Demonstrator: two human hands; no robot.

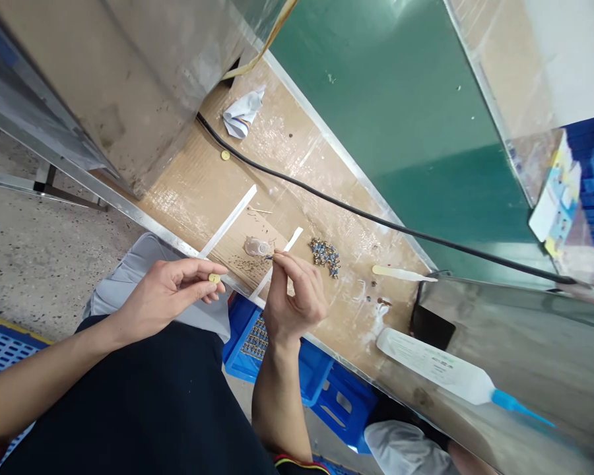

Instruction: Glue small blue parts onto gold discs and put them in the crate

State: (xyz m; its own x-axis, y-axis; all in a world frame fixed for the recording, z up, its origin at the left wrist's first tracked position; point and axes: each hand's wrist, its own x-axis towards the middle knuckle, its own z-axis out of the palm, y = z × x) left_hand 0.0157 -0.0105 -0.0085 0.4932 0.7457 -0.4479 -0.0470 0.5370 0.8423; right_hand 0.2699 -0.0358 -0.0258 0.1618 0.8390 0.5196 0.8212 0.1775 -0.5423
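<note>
Between the thumb and fingers of my left hand is a small yellow disc. My right hand is closed in a pinch on a small bluish metal part, mostly covered by the fingertips. Just beyond that pinch, a small clear plastic cup rests on the cardboard-covered bench. Many tiny brown bits lie scattered beside the cup. To the right of my right hand sits a pile of small blue and brass-coloured parts.
A black cable crosses the bench. Beyond it lie a white cloth and another yellow disc. At right are a pale spatula-like strip and a white bottle with a blue nozzle. Blue crates stand below the edge.
</note>
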